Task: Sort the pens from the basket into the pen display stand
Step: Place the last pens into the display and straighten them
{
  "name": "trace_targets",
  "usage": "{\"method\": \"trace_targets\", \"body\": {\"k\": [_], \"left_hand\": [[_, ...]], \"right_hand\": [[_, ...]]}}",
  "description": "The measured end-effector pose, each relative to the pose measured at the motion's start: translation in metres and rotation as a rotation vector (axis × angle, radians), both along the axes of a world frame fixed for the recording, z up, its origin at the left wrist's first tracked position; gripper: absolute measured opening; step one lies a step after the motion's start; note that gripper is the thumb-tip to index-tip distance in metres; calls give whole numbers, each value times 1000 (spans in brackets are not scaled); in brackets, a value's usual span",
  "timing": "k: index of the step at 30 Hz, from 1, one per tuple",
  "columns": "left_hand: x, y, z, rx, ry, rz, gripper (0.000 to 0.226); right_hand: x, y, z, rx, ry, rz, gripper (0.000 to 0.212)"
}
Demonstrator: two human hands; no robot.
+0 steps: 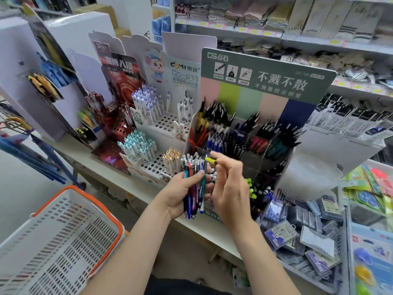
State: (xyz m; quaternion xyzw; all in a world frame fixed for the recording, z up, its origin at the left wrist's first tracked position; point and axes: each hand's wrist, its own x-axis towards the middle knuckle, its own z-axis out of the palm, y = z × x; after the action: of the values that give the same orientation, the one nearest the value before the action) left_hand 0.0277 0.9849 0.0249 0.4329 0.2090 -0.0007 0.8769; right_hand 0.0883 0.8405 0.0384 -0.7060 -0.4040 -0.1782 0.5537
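The right hand (pixel 231 188) is pinching a yellow pen (pixel 210 160), lying nearly level, just short of the pen display stand (pixel 255 158) beyond it, while the left hand (pixel 180 193) is gripping an upright bundle of pens (pixel 194 188) alongside.

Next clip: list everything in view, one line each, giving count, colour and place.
basket: one, white with orange rim, lower left.
display stand: one, green header, clear compartments of black, blue and red pens, centre.
holed stands: two, white, holding white pens, left of the display stand.
red stand: one, further left.
cloths: many, pale, back shelves.
packs: many, clear, lower right.
pen bundle: one, mixed colours, centre front.
yellow pen: one, above the bundle.
left hand: grips pen bundle.
right hand: pinches yellow pen.
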Motion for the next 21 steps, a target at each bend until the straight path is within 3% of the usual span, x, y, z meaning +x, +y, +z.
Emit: {"method": "trace_targets", "body": {"k": [5, 10, 15, 21], "left_hand": [[7, 5, 1, 2, 45, 55, 22], [20, 11, -10, -13, 133, 105, 27], [22, 11, -16, -45, 189, 56, 29], [27, 12, -17, -150, 182, 25, 37]], "right_hand": [[-1, 5, -33, -270, -82, 131, 38], [-2, 1, -48, -356, -170, 120, 43], [2, 2, -59, -417, -209, 108, 24], [4, -1, -65, -428, -212, 100, 19]]}}
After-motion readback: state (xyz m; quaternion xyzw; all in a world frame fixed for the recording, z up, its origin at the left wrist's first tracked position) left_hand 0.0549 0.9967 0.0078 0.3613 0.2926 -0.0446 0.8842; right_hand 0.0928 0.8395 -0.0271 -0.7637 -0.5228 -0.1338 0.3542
